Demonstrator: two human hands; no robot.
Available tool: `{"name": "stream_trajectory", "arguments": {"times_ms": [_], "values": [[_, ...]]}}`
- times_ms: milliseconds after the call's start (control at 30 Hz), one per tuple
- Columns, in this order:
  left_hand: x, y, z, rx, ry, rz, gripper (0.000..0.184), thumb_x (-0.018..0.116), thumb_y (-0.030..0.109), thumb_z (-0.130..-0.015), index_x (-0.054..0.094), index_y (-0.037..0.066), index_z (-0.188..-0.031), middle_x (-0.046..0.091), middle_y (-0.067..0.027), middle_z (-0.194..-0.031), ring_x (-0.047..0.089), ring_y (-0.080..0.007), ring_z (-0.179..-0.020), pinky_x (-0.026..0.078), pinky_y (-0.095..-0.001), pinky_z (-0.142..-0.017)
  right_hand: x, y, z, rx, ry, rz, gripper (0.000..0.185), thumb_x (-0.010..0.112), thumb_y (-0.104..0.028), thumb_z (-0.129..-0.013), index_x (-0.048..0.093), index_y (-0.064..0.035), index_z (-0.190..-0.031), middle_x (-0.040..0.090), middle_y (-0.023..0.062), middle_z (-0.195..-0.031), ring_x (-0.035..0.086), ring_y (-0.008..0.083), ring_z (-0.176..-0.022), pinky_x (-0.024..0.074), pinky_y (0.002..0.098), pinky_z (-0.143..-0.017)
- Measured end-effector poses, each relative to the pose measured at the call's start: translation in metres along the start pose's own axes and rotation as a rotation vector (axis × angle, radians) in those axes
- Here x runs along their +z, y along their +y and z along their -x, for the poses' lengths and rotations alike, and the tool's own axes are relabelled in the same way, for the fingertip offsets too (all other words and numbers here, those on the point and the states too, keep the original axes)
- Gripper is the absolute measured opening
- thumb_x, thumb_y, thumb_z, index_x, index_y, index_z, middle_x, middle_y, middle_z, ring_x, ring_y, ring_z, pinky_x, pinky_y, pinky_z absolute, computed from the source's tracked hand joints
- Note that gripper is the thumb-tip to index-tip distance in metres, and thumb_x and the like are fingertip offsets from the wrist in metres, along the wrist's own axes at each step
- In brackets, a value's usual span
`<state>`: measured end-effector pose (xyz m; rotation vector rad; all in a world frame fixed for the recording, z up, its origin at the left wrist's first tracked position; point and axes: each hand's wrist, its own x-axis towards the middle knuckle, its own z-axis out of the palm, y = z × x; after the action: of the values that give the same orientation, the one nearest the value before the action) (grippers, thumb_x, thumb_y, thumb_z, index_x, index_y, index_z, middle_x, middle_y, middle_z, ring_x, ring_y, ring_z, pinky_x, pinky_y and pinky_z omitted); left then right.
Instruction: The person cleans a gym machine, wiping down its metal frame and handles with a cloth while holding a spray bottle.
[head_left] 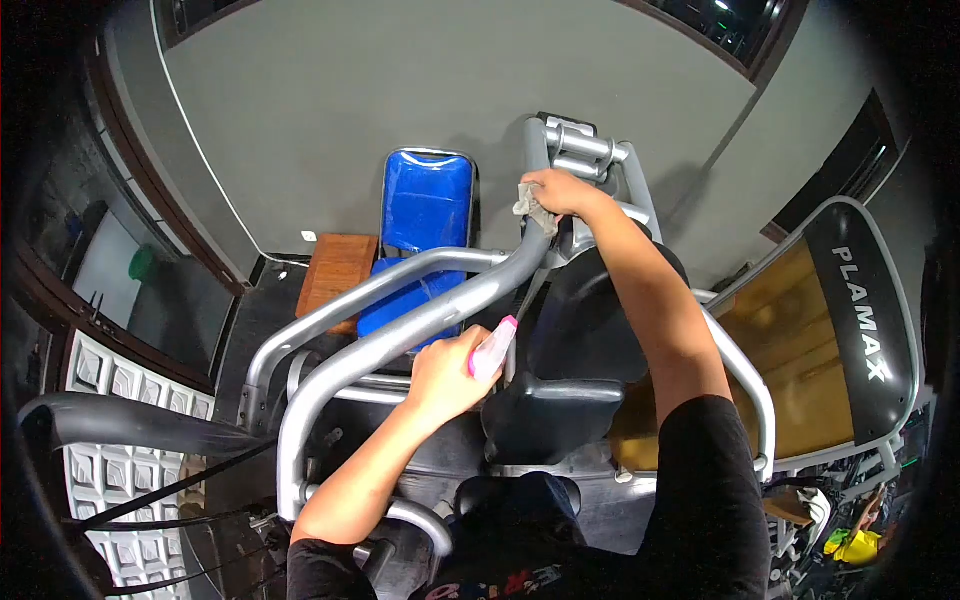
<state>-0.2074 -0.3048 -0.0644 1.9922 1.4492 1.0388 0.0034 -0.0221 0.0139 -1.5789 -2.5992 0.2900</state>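
Note:
My right hand (562,192) presses a crumpled greyish cloth (538,210) against the upper part of a silver-grey frame tube (400,325) of a gym machine. My left hand (450,372) is wrapped round a small translucent bottle (492,350) with pink ends, held tilted just below the same tube. Whether the bottle has a spray trigger, I cannot make out. Under my right forearm are the machine's black padded backrest (585,320) and black seat (555,410).
Behind the frame stand a blue chair (428,200) and a brown wooden table (335,275), near the grey wall (450,80). On the right rises a weight-stack cover (845,300) marked PLAMAX. A black padded arm (150,422) juts in from the left, beside white patterned blocks (125,480).

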Motion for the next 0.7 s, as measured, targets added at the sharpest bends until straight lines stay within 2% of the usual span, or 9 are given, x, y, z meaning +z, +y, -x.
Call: {"name": "stream_trajectory", "arguments": {"times_ms": [67,100,133,200,367,433,533,600,700], "values": [[0.001,0.001,0.001,0.008,0.015,-0.011,0.026,0.072,0.033,-0.083,0.066,0.011,-0.094,0.069,-0.0146,-0.073,0.07,-0.0362,-0.07,0.054,-0.0445,-0.064,-0.005,-0.007,0.009,0.115,0.035,-0.249,0.038,0.055,-0.01,-0.087,0.064,-0.0096,-0.124,0.068,0.0217,-0.114,0.063,0.0401,-0.109,0.0497,0.0439,-0.096],[0.001,0.001,0.001,0.006,0.006,-0.007,0.026,0.072,0.034,-0.083,0.066,0.011,-0.094,0.069,-0.0146,-0.073,0.07,-0.0363,-0.07,0.054,-0.0448,-0.065,0.004,0.013,-0.003,-0.035,0.155,-0.059,0.04,0.054,-0.01,-0.088,0.063,-0.0117,-0.126,0.068,0.0213,-0.116,0.062,0.0397,-0.111,0.0492,0.0434,-0.097],[0.0,0.001,0.0,0.007,-0.001,-0.004,0.026,0.072,0.034,-0.082,0.066,0.011,-0.093,0.069,-0.0147,-0.073,0.07,-0.0364,-0.07,0.054,-0.0452,-0.065,0.005,0.013,-0.001,-0.035,0.156,-0.058,0.04,0.054,-0.01,-0.088,0.063,-0.0117,-0.126,0.068,0.0213,-0.116,0.062,0.0397,-0.111,0.0492,0.0434,-0.097],[0.001,0.0,0.0,0.001,-0.011,-0.019,0.026,0.072,0.034,-0.082,0.066,0.011,-0.094,0.069,-0.0148,-0.073,0.07,-0.0365,-0.071,0.055,-0.0456,-0.065,0.008,0.011,0.001,0.003,0.034,0.214,0.041,0.053,-0.011,-0.089,0.063,-0.0121,-0.128,0.067,0.0219,-0.117,0.062,0.0399,-0.112,0.0483,0.0438,-0.099],[-0.002,0.002,0.0,-0.03,-0.059,-0.008,0.028,0.072,0.035,-0.082,0.066,0.01,-0.095,0.07,-0.0154,-0.075,0.07,-0.0375,-0.072,0.055,-0.0468,-0.067,0.009,0.007,0.002,-0.01,0.083,0.028,0.043,0.053,-0.011,-0.088,0.06,-0.0097,-0.131,0.066,0.023,-0.118,0.06,0.0406,-0.115,0.0471,0.0448,-0.101],[-0.003,0.003,-0.001,-0.034,0.01,0.017,0.029,0.073,0.035,-0.082,0.067,0.01,-0.096,0.07,-0.0158,-0.075,0.07,-0.038,-0.074,0.055,-0.0467,-0.068,0.005,0.007,0.002,-0.072,0.41,-0.117,0.042,0.052,-0.009,-0.087,0.062,-0.0107,-0.128,0.068,0.021,-0.116,0.062,0.0411,-0.111,0.0486,0.0473,-0.098],[-0.003,-0.002,-0.002,-0.048,0.026,0.005,0.029,0.073,0.035,-0.082,0.068,0.009,-0.096,0.07,-0.0164,-0.075,0.07,-0.0381,-0.075,0.055,-0.0467,-0.069,-0.006,0.0,0.019,-0.068,0.322,-0.085,0.044,0.05,-0.011,-0.089,0.058,-0.0071,-0.132,0.065,0.0239,-0.119,0.06,0.042,-0.114,0.0475,0.0477,-0.099],[-0.007,0.002,-0.002,-0.068,0.04,0.012,0.028,0.073,0.034,-0.082,0.069,0.008,-0.093,0.07,-0.017,-0.075,0.07,-0.0379,-0.075,0.055,-0.0472,-0.07,-0.004,0.012,0.026,-0.114,0.376,-0.069,0.045,0.05,-0.011,-0.089,0.056,-0.0046,-0.133,0.064,0.0261,-0.12,0.06,0.0415,-0.115,0.0468,0.0475,-0.1],[-0.01,0.002,-0.002,-0.069,0.052,0.021,0.029,0.072,0.034,-0.08,0.069,0.007,-0.091,0.07,-0.0176,-0.075,0.07,-0.0383,-0.075,0.056,-0.048,-0.071,-0.02,0.007,0.061,-0.063,0.288,-0.117,0.047,0.049,-0.007,-0.087,0.055,-0.0009,-0.133,0.064,0.0281,-0.118,0.061,0.0424,-0.114,0.0464,0.045,-0.1]]}}
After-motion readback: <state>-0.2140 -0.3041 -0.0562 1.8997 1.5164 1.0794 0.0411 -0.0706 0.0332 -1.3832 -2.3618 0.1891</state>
